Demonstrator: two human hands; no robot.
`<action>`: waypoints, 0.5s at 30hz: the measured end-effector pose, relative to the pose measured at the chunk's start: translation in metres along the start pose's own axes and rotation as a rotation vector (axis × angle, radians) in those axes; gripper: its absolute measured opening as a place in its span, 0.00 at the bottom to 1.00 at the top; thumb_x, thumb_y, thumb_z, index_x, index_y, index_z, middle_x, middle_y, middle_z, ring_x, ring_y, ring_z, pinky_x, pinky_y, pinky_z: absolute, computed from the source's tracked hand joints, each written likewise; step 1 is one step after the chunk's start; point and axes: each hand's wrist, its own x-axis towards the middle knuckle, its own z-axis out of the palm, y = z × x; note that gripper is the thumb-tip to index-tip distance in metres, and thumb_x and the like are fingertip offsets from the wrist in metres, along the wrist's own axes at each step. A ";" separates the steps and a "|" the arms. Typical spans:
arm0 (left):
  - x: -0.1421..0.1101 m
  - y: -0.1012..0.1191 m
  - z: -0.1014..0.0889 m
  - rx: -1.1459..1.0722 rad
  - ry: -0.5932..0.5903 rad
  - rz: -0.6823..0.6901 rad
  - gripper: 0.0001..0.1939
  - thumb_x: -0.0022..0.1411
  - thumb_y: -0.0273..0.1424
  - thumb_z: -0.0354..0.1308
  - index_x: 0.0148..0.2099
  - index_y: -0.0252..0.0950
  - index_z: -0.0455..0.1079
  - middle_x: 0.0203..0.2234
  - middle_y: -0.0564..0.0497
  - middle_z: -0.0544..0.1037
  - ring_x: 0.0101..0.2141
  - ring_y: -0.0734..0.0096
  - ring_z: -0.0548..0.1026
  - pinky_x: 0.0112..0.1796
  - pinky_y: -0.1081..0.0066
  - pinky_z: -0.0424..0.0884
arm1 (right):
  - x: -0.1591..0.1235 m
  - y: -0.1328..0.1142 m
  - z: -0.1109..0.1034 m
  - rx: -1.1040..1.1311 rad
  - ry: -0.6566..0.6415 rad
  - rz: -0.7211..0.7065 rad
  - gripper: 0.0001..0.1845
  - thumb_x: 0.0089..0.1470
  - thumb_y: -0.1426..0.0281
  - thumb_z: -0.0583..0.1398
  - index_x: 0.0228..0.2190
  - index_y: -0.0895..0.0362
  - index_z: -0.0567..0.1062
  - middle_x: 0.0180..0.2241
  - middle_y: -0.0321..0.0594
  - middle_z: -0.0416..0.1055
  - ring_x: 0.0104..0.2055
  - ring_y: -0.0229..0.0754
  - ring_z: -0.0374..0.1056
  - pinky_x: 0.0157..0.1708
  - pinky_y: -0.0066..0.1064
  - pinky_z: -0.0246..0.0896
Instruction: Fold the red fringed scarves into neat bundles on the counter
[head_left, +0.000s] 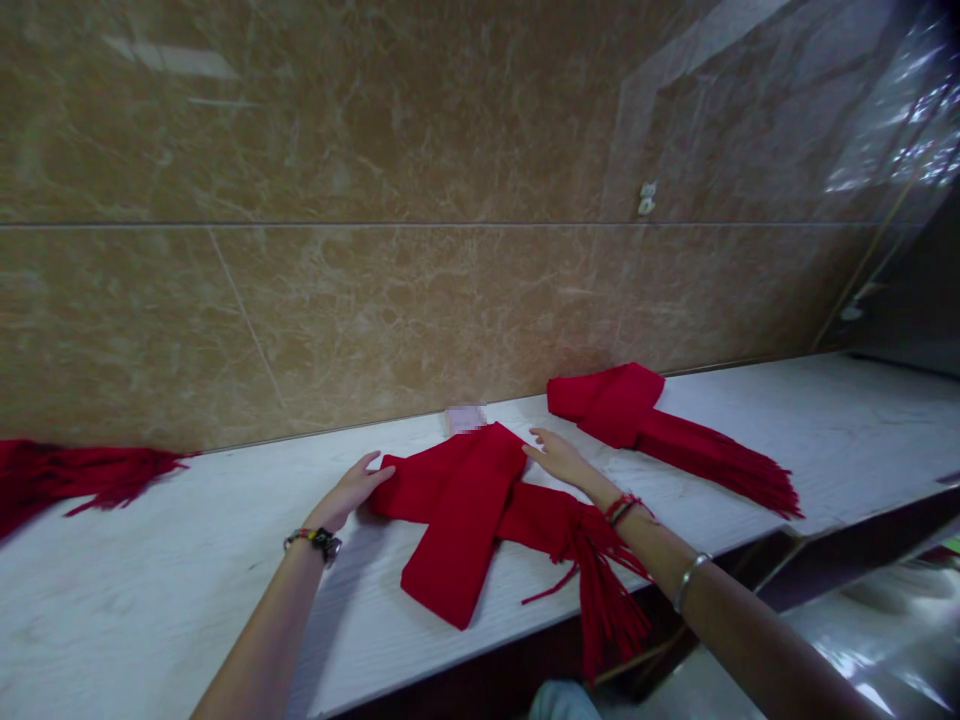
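A red fringed scarf [457, 520] lies folded across itself on the white marble ledge [150, 580], its tassels hanging over the front edge. My left hand [349, 495] rests flat on the scarf's left end, fingers stretched out. My right hand [559, 458] lies flat on the scarf's right side, fingers extended toward the fold. Neither hand grips anything.
A second folded red scarf [652, 425] with a fringe lies further right on the ledge. Another red fringed scarf [67, 475] sits at the far left. A brown marble wall [375, 250] rises behind the ledge, and a small blurred pink tag [465, 418] lies against it.
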 end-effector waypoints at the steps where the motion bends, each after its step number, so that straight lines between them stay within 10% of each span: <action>1: 0.001 0.001 0.002 -0.007 0.039 0.003 0.28 0.52 0.34 0.58 0.54 0.33 0.58 0.38 0.45 0.75 0.37 0.68 0.74 0.38 0.74 0.69 | 0.013 -0.001 0.000 0.016 0.001 0.043 0.23 0.52 0.68 0.54 0.49 0.67 0.63 0.47 0.55 0.65 0.47 0.45 0.62 0.44 0.30 0.54; 11: 0.013 -0.008 0.010 -0.432 0.025 0.030 0.32 0.47 0.23 0.62 0.55 0.37 0.56 0.28 0.51 0.76 0.29 0.72 0.75 0.33 0.74 0.69 | 0.075 0.002 0.024 0.179 -0.199 0.062 0.06 0.42 0.73 0.58 0.19 0.62 0.74 0.18 0.37 0.71 0.23 0.37 0.64 0.22 0.24 0.55; 15: 0.011 -0.007 0.003 -0.432 -0.073 -0.107 0.34 0.47 0.21 0.61 0.56 0.34 0.55 0.30 0.48 0.77 0.31 0.70 0.75 0.36 0.73 0.69 | 0.087 0.012 0.024 0.263 -0.183 0.039 0.08 0.44 0.76 0.55 0.23 0.63 0.74 0.21 0.37 0.72 0.23 0.35 0.64 0.22 0.23 0.57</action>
